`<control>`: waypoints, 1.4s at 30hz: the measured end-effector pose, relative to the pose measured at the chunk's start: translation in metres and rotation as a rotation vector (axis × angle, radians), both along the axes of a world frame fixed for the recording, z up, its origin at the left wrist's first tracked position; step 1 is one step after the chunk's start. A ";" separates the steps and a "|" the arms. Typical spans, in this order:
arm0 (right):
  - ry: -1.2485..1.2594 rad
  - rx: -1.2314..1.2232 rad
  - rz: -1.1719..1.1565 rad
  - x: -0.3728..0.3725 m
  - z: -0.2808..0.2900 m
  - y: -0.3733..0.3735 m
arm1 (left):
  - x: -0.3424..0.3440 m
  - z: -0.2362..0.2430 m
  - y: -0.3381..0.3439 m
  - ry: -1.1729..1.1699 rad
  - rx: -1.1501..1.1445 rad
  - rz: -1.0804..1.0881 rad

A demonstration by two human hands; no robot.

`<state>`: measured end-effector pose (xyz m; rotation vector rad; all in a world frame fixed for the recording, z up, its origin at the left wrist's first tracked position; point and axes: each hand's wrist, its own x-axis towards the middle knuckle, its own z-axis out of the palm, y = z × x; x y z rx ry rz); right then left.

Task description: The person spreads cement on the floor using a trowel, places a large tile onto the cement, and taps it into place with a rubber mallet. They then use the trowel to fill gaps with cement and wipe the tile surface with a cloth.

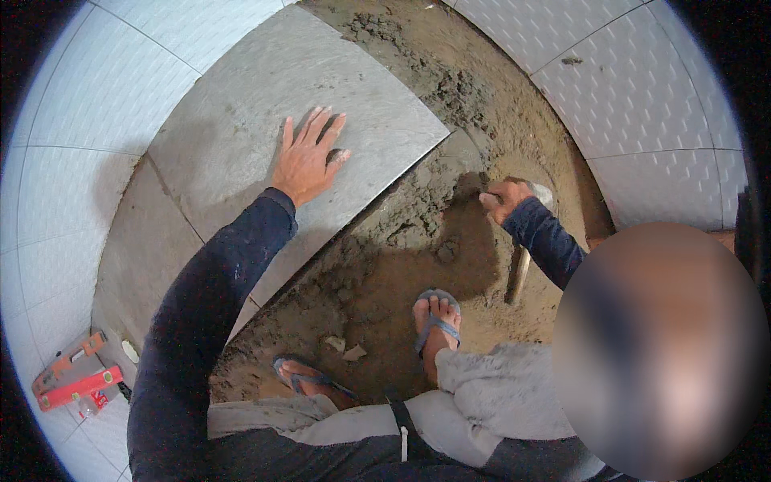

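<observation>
My left hand (307,163) lies flat with fingers spread on a large grey floor tile (377,104). To its right, beyond the tile's edge, my right hand (504,199) is closed over the wet mortar (426,201). It seems to grip a trowel (467,153), whose mortar-coated blade points toward the tile edge; its handle is hidden in my fist. Just beside that hand, partly behind my forearm, lies a mallet-like tool with a pale head (542,194) and a light handle (520,275).
White textured wall tiles (658,104) rise on both sides. Another grey tile (144,241) adjoins at left. A red spirit level (80,389) and a plastic bottle (94,402) lie at the lower left. My sandalled foot (438,321) stands on the sandy ground near loose fragments (353,352). A blurred patch covers the lower right.
</observation>
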<state>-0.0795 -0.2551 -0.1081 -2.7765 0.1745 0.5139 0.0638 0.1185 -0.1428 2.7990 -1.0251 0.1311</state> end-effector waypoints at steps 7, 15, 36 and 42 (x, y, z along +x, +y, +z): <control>0.203 0.400 -0.033 -0.021 -0.025 0.016 | -0.003 -0.011 -0.002 0.052 -0.035 0.003; 0.344 0.855 -0.614 -0.109 -0.005 0.015 | -0.006 -0.007 -0.005 0.042 -0.014 -0.024; -0.555 0.989 -1.822 -0.351 0.165 -0.033 | 0.033 -0.019 0.045 -0.045 0.120 -0.063; -0.857 0.833 -1.950 -0.505 0.207 -0.101 | 0.027 -0.026 0.052 -0.041 0.008 -0.165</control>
